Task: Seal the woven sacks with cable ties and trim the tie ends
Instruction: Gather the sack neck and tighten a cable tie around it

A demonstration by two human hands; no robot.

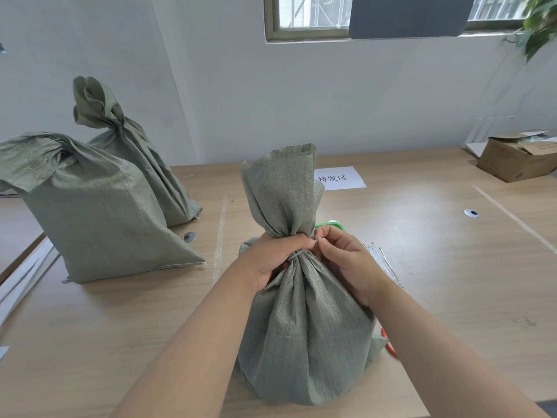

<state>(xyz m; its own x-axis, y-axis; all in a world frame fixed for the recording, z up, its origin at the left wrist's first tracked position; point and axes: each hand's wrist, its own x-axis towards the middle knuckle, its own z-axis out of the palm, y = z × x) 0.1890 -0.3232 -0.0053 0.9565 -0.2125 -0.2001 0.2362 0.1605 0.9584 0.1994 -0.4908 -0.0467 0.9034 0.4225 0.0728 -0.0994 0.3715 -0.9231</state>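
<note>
Head view.

A: Sack position?

B: Sack [301, 327] upright on the table [452, 267], 6 o'clock. My left hand [271, 257] grips its gathered neck. My right hand [346, 260] pinches the cable tie [297, 254] looped there.

A: Progress?

B: Tie on, tail untrimmed, I judge. Front sack [90, 212] and back sack [144, 158], 10 o'clock: no ties visible. Spare ties [382, 263] at 3 o'clock.

We see a grey-green woven sack [304, 342] standing upright, its gathered neck ringed by a pale cable tie [297, 254]; spare ties [385, 263] lie just beside it.
</note>
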